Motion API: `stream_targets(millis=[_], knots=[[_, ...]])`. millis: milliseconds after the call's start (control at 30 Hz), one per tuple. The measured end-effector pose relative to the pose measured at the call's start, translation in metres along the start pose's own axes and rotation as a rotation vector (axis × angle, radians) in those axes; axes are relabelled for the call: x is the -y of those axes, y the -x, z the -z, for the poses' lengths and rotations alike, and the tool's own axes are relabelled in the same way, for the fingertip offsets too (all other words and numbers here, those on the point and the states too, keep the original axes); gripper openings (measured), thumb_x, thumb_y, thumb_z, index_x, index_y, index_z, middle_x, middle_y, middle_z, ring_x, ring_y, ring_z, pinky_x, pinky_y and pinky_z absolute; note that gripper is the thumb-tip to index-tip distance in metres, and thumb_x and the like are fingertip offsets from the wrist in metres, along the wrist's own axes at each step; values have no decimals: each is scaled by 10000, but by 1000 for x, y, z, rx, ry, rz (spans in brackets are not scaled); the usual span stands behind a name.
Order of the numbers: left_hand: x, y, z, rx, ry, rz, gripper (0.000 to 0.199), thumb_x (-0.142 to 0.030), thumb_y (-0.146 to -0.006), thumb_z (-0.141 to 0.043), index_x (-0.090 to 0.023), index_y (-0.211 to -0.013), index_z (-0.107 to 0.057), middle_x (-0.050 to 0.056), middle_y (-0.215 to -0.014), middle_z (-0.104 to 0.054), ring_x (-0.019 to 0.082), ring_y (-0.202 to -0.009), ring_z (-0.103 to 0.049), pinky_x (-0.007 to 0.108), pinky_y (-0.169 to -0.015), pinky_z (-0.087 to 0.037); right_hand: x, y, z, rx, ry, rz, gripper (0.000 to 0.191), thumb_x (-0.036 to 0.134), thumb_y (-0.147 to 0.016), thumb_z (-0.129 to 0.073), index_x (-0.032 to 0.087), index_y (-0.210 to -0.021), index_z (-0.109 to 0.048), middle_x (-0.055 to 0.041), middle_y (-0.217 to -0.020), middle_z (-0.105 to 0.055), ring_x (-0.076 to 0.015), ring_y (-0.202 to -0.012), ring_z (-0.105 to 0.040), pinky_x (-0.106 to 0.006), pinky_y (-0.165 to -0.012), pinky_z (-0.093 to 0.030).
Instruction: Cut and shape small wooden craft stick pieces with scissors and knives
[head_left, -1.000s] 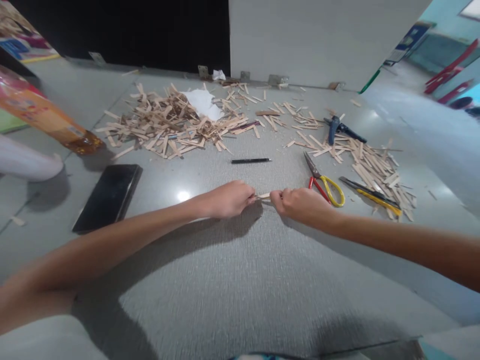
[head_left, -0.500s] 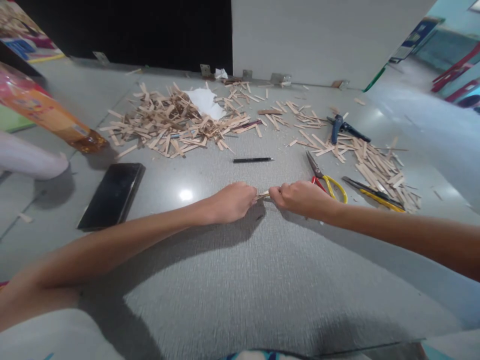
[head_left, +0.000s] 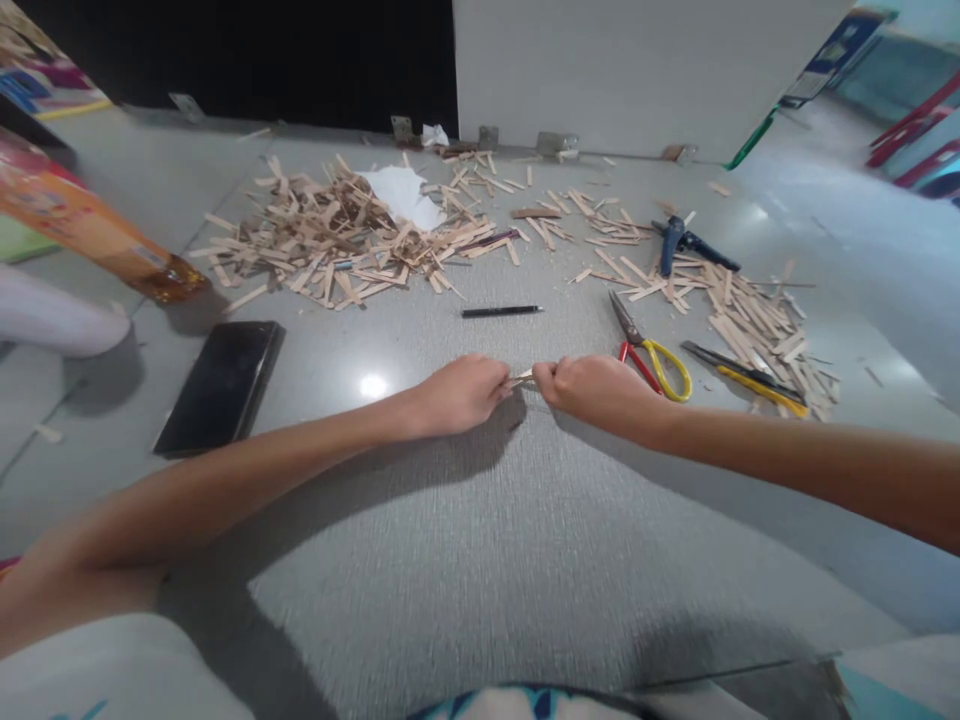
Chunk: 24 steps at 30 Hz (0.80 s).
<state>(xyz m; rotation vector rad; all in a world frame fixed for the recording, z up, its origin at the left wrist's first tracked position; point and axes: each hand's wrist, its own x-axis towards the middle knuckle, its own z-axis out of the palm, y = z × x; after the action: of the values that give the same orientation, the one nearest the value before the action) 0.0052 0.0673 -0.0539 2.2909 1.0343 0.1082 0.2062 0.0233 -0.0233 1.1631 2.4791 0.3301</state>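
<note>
Both hands are closed on a small wooden piece [head_left: 523, 378], which shows as a short, light strip between them. My left hand [head_left: 469, 393] grips its left end and my right hand [head_left: 592, 392] its right end; the fingers cover most of it. Just beyond them on the grey floor [head_left: 480, 560] lies a black pen [head_left: 502, 312]. Scissors [head_left: 636, 340] with red and yellow handles lie open beside my right hand. A black and yellow cutter-like tool [head_left: 746, 378] rests further right.
A heap of wooden sticks [head_left: 300, 240] with white paper [head_left: 405, 195] lies at the back left. More sticks [head_left: 750, 320] and dark blue pliers [head_left: 679, 245] are at the right. A black phone [head_left: 221, 385], an orange-labelled bottle [head_left: 90, 225] and another person's limb [head_left: 56, 315] are at the left.
The view has shifted slightly. Both hands keep their hold on the wooden piece, with only a slight change in its angle.
</note>
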Motion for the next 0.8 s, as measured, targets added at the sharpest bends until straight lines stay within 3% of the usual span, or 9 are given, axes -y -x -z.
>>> stream_targets(millis=[100, 200, 267, 300, 367, 467, 600, 700, 800], knots=[[-3, -1, 7, -58, 84, 59, 327, -242, -1064, -507, -180, -764, -622, 18, -646, -647, 147, -564, -593, 263, -606, -412, -15, -2, 5, 22, -88, -86, 259, -4, -972, -526, 147, -1058, -718, -120, -760, -780, -227, -590, -664, -325, -540, -272], [-6, 1, 11, -226, 225, 117, 375, -385, -1150, -399, -137, -1112, -678, 72, -875, -758, 138, -587, -663, 247, -593, -479, -23, 0, 10, -7, -217, -285, 245, 152, -1092, -463, 153, -1128, -705, -110, -750, -770, -238, -586, -654, -337, -548, -275], [-7, 2, 7, -377, 399, 127, 429, -462, -1099, -571, -136, -1376, -600, 118, -1117, -786, 145, -663, -719, 242, -612, -520, -25, 2, 13, -73, -342, -337, 313, 229, -1138, -386, 173, -1087, -690, -78, -724, -745, -216, -577, -635, -328, -551, -301], [-8, 3, 3, -396, 468, 117, 518, -476, -1060, -649, -139, -1443, -560, 128, -1178, -784, 149, -681, -732, 240, -609, -527, -25, 4, 13, -110, -436, -328, 320, 234, -1136, -379, 183, -1048, -683, -66, -734, -742, -205, -595, -638, -319, -568, -330], [-8, 5, -7, -361, 580, 80, 524, -475, -1045, -668, -141, -1435, -563, 121, -1174, -791, 141, -641, -724, 237, -587, -532, -23, 7, 13, -178, -663, -285, 285, 205, -1097, -421, 196, -960, -670, -56, -779, -748, -190, -657, -652, -306, -627, -388], [-9, 7, -22, -357, 620, -19, 323, -455, -1087, -576, -155, -1167, -665, 76, -1023, -790, 121, -613, -700, 221, -588, -529, -18, 11, 12, -172, -886, -188, 262, 182, -1054, -462, 199, -908, -678, -43, -802, -743, -186, -704, -654, -303, -665, -424], [-7, 8, -30, -456, 569, -41, 439, -482, -1127, -474, -179, -852, -632, -3, -700, -650, 102, -530, -573, 212, -529, -435, -17, 18, 18, -77, -1010, -117, 221, 215, -1038, -523, 195, -1100, -735, -38, -881, -772, -189, -734, -666, -299, -671, -457], [-3, 7, -33, -541, 534, -25, 504, -516, -1139, -421, -178, -840, -645, -30, -634, -540, 112, -543, -497, 226, -528, -382, -24, 23, 28, -54, -1073, -59, 331, 229, -1031, -508, 196, -1281, -723, -64, -1017, -804, -203, -812, -698, -309, -726, -489], [1, 5, -36, -590, 505, -29, 493, -517, -1140, -404, -160, -983, -706, -45, -633, -501, 119, -532, -451, 238, -523, -357, -33, 25, 33, -17, -1093, -58, 394, 259, -1023, -489, 200, -1331, -728, -46, -959, -795, -186, -733, -657, -305, -693, -466]])
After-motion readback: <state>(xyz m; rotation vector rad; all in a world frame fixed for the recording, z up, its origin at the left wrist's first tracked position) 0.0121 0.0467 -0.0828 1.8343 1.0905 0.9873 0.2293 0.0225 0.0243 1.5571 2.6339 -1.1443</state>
